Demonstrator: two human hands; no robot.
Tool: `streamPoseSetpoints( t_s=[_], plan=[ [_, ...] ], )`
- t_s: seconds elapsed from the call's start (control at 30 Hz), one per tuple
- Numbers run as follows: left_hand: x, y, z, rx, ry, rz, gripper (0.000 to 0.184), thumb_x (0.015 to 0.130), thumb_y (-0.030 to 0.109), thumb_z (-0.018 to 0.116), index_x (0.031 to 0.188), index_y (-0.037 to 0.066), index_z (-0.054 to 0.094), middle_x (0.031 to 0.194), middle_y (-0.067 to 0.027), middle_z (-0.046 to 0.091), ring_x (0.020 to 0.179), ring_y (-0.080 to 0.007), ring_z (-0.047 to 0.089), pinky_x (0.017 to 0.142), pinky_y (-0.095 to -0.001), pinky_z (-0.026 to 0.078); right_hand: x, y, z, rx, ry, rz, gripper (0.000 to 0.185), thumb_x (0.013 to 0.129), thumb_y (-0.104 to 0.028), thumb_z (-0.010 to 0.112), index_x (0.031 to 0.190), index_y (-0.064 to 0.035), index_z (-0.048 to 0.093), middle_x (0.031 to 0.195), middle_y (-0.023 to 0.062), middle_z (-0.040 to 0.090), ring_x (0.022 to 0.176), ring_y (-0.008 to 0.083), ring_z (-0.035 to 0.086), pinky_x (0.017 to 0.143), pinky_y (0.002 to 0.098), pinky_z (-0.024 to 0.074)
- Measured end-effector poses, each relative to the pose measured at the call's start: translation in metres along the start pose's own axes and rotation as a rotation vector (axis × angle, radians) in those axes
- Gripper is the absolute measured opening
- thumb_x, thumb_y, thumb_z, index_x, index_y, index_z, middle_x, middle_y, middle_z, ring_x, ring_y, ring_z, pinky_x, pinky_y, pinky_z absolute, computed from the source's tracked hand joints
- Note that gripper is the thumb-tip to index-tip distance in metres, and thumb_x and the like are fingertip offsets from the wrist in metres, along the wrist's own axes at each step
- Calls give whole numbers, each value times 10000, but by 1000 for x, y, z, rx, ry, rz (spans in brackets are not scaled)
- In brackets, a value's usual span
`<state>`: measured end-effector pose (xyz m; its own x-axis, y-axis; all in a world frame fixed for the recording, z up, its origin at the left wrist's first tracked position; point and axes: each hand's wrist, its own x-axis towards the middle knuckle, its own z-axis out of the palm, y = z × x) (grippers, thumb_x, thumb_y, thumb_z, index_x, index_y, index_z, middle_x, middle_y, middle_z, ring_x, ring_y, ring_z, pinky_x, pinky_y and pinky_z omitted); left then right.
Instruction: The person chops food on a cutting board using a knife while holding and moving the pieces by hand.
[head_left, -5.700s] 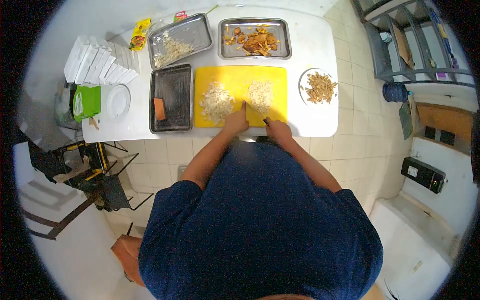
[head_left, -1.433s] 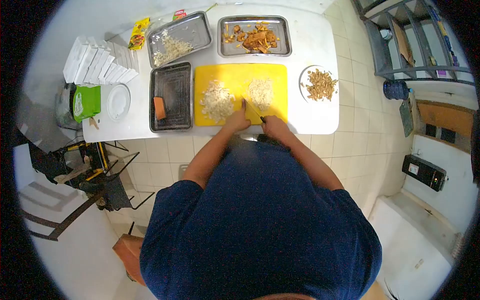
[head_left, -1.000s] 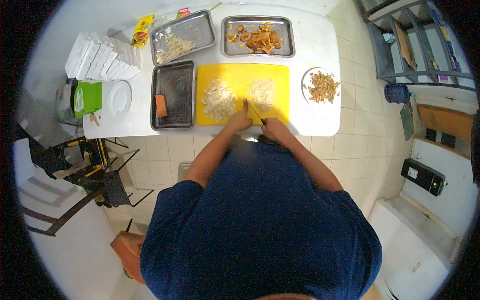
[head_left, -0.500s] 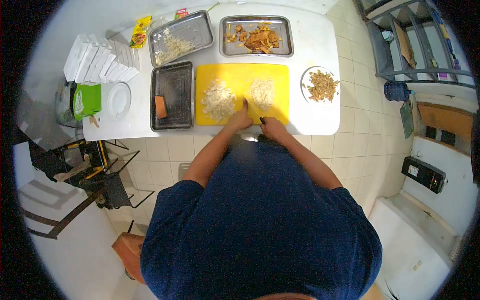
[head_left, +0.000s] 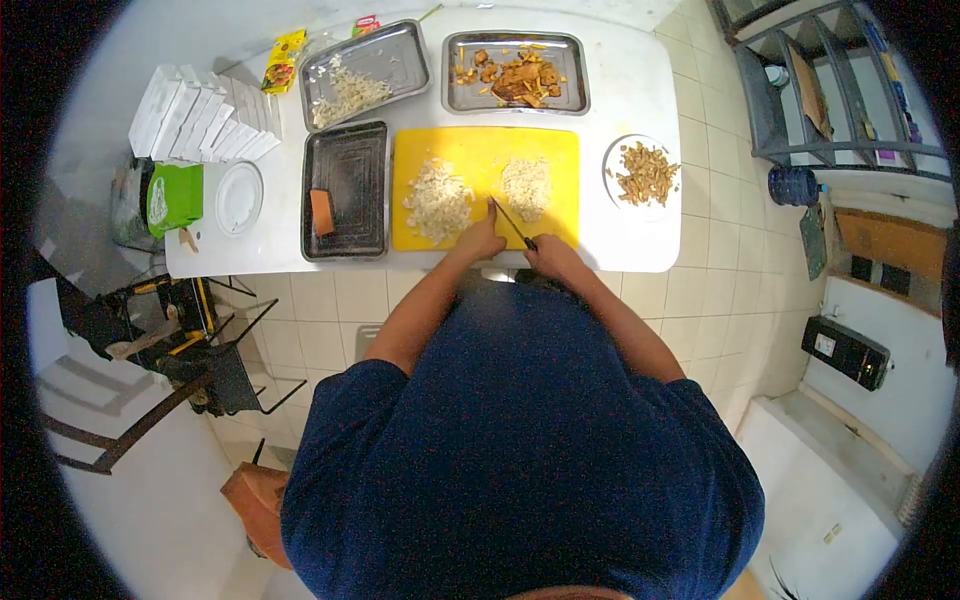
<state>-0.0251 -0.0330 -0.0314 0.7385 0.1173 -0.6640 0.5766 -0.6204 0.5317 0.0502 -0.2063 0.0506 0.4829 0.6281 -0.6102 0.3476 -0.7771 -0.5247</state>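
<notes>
On the yellow cutting board (head_left: pixel 484 142) lie two heaps of chopped pale pieces, a left heap (head_left: pixel 438 200) and a right heap (head_left: pixel 525 187). My right hand (head_left: pixel 553 257) grips the dark handle of a knife (head_left: pixel 513 219) at the board's front edge. The blade slants up and left between the heaps. My left hand (head_left: pixel 483 238) rests beside the left heap, its fingers drawn together and one fingertip at the knife's tip. Anything pinched there is too small to make out.
Left of the board is a dark tray (head_left: pixel 345 170) with an orange-brown block (head_left: pixel 321 212). Behind stand a tray of pale pieces (head_left: pixel 415 75) and a tray of browned food (head_left: pixel 570 90). A plate of brown strips (head_left: pixel 646 175) sits right; white boxes (head_left: pixel 190 115) stand left.
The knife blade has turned slightly and now shows darker, with its tip closer to my left fingertip. My right hand has shifted a little; my left hand is almost still.
</notes>
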Motion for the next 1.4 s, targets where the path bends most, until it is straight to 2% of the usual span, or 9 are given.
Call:
streamPoseSetpoints(
  t_s=[0.17,0.33,0.6,0.7,0.8,0.9,1.1,1.23,1.4],
  plan=[
    [6,-4,2,-38,-21,-3,1047,720,256,559,1455,30,-152,938,-293,647,847,-415,647,757,-455,521,10,26,33,-44,84,-5,326,843,-276,594,949,29,629,900,276,640,853,443,619,771,511,486],
    [-4,6,-7,-66,-61,-40,1056,719,252,564,1446,11,-163,917,-295,645,830,-422,643,742,-452,520,-2,1,3,-81,73,5,345,852,-294,580,932,37,638,884,271,642,847,433,624,768,501,490],
    [-3,-2,-3,-119,-46,35,1052,746,282,566,1435,-2,-177,899,-310,637,813,-427,640,726,-449,518,-1,-12,-19,-106,28,11,385,844,-305,570,851,72,647,822,296,635,799,431,635,762,485,497],
    [-5,-2,-4,-145,-38,48,1054,749,284,567,1432,-2,-183,871,-299,643,797,-414,646,723,-441,521,5,-7,-15,-113,4,-14,376,847,-305,560,885,58,649,850,288,641,816,426,636,773,487,496],
    [-8,-1,-5,-178,-45,40,1051,750,281,566,1433,1,-182,823,-278,651,763,-398,653,708,-432,525,9,-2,-1,-96,-28,56,369,862,-310,542,923,37,649,877,274,647,826,431,632,776,500,493],
    [-9,3,-6,-195,-47,33,1048,749,281,566,1437,7,-177,786,-263,655,732,-388,656,691,-424,530,7,8,16,-111,81,48,367,881,-317,523,952,20,648,901,262,651,844,437,629,779,509,491],
    [6,-16,7,-135,1,98,1058,744,289,570,1430,8,-186,777,-272,649,730,-391,655,693,-422,532,6,-4,-7,-131,-18,40,383,892,-327,522,931,32,649,883,267,651,837,433,635,766,505,497],
    [6,-17,7,-130,28,119,1064,743,289,577,1422,6,-192,784,-290,640,743,-404,651,702,-425,529,1,-16,-25,-170,-58,58,367,866,-330,533,908,9,667,930,254,658,860,405,652,767,498,518],
    [8,-24,8,-251,-32,120,1023,766,237,562,1438,83,-194,761,-292,633,701,-385,655,683,-410,535,10,-10,-16,-163,-76,53,335,863,-301,532,904,2,670,939,245,661,862,405,652,770,496,518]
  ],
)
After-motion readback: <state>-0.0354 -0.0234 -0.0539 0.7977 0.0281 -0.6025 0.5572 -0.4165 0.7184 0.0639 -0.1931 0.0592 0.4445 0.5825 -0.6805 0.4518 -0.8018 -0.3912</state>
